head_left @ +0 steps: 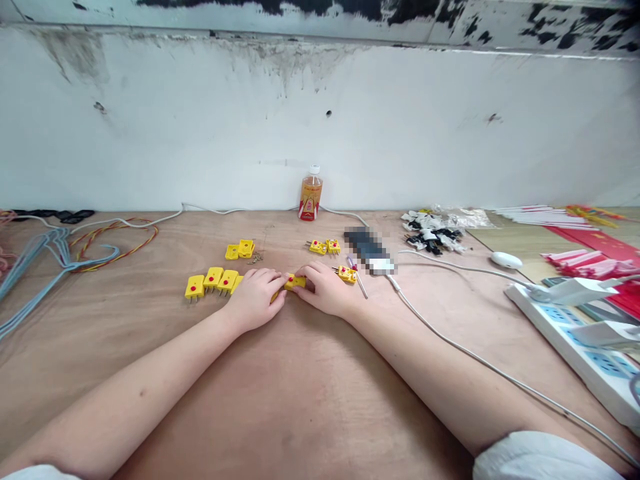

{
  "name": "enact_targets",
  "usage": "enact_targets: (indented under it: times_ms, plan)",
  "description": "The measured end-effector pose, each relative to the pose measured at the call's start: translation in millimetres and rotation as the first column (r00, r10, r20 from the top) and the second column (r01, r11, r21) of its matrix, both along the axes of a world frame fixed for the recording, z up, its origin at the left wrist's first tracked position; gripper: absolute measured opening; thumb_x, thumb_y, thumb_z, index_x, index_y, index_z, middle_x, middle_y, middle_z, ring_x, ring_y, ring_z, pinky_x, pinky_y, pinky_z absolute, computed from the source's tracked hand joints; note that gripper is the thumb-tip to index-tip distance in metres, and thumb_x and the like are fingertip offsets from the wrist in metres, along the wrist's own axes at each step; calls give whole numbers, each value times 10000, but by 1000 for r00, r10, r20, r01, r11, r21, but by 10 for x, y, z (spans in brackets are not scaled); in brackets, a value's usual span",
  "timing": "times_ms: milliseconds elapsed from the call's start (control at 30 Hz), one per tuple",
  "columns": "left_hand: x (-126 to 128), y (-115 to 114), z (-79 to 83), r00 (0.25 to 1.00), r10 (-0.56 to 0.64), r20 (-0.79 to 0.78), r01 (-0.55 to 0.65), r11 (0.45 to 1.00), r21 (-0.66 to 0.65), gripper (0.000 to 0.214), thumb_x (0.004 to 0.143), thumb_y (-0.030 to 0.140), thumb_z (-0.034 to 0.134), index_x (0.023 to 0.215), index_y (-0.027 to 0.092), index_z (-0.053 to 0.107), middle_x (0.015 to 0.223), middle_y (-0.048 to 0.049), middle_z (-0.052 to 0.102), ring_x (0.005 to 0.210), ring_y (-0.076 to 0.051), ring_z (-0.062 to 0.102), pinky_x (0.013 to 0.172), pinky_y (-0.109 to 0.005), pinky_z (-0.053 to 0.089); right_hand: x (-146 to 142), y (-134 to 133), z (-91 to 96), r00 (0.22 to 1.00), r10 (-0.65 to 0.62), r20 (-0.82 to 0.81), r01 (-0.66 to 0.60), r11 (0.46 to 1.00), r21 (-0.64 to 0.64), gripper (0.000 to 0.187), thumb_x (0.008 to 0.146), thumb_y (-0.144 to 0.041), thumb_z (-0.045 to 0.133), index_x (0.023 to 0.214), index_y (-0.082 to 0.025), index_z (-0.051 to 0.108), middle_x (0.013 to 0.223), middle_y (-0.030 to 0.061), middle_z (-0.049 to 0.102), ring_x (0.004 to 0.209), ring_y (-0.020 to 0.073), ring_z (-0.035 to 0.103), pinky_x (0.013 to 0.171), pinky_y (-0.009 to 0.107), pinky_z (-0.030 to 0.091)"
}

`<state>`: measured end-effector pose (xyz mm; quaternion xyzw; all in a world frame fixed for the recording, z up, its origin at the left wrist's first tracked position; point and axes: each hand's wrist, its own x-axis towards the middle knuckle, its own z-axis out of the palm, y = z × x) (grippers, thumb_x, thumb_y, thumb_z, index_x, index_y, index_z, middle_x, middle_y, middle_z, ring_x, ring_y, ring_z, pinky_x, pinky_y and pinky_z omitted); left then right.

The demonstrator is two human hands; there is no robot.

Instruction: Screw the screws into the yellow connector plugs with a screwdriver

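Both my hands meet at the middle of the wooden table [300, 400]. My left hand [255, 299] and my right hand [325, 288] are closed together on one small yellow plug connector [295, 282] that rests on the tabletop. A row of yellow connectors [213, 280] lies just left of my left hand. Another yellow connector [347, 273] and a small screwdriver [357, 273] lie right of my right hand. Farther back sit two yellow shells [240, 250], some tiny screws [257, 258] and two more connectors [324, 247].
A drink bottle [311, 193] stands at the wall. A phone [370, 250] with a white cable [450, 340] lies right of centre. A white power strip [580, 340], black and white parts [433, 237], red packs [590, 263], blue hangers [45, 257] and twisted wire [115, 240] line the sides.
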<state>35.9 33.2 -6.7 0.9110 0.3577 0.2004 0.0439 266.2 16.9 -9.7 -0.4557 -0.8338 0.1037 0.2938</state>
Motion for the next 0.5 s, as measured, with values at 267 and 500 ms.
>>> enact_targets:
  times_ms: [267,500]
  plan:
    - [5,12,26,999,-7,-34,6,999,-39,370,1000,295,527,1306,184,701,1302,-139,725,1242,-334,643,1035,-527,475,-36,34,16,998,-63,-28,59,993,-100,158,928,-265,751,1053,-191,689,1016,66,731,932,216,662,822,328,502]
    - [-7,-2,60,996,-15,-86,13,999,-30,392,995,350,543,1331,191,668,1315,-147,710,1246,-339,630,1045,-523,459,-15,50,-27,999,-43,-32,39,995,-96,232,938,-277,738,1149,-186,703,1092,94,752,1033,254,690,909,382,539]
